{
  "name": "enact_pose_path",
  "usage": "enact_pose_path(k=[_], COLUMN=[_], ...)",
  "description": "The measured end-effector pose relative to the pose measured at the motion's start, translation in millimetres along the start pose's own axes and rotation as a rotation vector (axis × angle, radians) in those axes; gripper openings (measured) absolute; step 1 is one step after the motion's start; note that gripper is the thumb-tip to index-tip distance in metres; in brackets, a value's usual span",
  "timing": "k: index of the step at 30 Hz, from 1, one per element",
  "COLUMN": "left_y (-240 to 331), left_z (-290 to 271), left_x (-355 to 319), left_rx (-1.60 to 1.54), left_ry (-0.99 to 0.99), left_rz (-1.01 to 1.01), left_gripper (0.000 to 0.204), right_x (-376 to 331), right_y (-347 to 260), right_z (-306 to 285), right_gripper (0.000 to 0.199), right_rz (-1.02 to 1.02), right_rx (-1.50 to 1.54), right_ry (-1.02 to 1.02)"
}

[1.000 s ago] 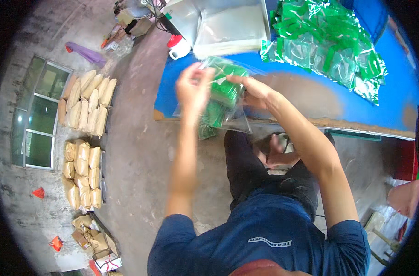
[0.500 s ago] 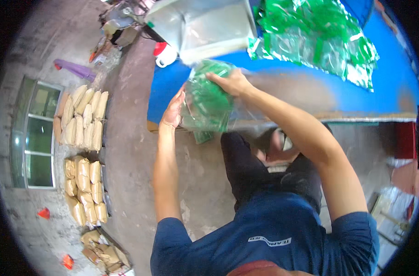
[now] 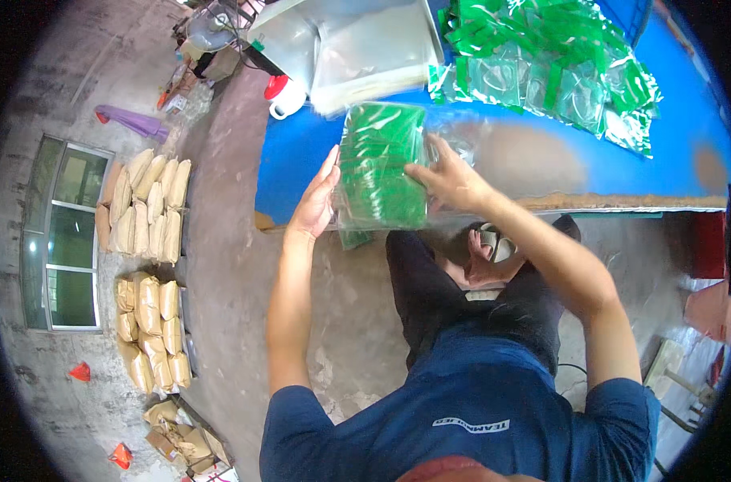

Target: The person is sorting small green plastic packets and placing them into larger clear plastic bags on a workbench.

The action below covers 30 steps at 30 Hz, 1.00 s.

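Note:
Near the table's front edge, a clear plastic bag of flat green packets (image 3: 381,173) is held up between my two hands. My left hand (image 3: 313,202) supports its left edge, with the fingers stretched along the side. At its right side, my right hand (image 3: 455,178) grips the bag, the thumb on the green face and the index finger apart from it. Loose clear film juts out beside the right fingers. A large heap of green-and-clear packets (image 3: 554,68) lies farther back on the right of the blue table (image 3: 301,173).
A metal tray (image 3: 289,40) holds a stack of clear plastic sheets or bags (image 3: 373,68) at the back. Beside it stands a white mug with a red lid (image 3: 285,98). Filled tan sacks (image 3: 149,313) are stacked along the left wall. Under the table's edge are my legs and a sandal (image 3: 498,241).
The bag has turned flatter and more upright, its green face now plain. My right hand has moved from its top down to its right side; my left hand remains at the left edge.

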<state>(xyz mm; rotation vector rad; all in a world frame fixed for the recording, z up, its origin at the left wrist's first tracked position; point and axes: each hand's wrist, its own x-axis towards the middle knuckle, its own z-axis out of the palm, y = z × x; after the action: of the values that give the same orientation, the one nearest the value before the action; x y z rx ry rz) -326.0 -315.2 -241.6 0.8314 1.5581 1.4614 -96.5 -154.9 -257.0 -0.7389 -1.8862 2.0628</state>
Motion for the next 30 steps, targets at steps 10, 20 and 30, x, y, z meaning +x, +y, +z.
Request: enact_pose_path(k=[10, 20, 30], left_y=[1, 25, 1], left_z=[32, 45, 51], left_x=[3, 1, 26], left_rx=[0.158, 0.297, 0.243], left_ry=[-0.049, -0.126, 0.010], left_rz=[-0.142, -0.137, -0.107], left_gripper=[0.079, 0.062, 0.070], right_x=[-30, -52, -17], right_y=[17, 22, 19], right_z=[5, -38, -76], right_gripper=[0.083, 0.036, 0.027], right_rz=[-0.014, -0.028, -0.208], right_rx=[0.191, 0.326, -0.087], right_ry=[-0.033, -0.111, 0.318])
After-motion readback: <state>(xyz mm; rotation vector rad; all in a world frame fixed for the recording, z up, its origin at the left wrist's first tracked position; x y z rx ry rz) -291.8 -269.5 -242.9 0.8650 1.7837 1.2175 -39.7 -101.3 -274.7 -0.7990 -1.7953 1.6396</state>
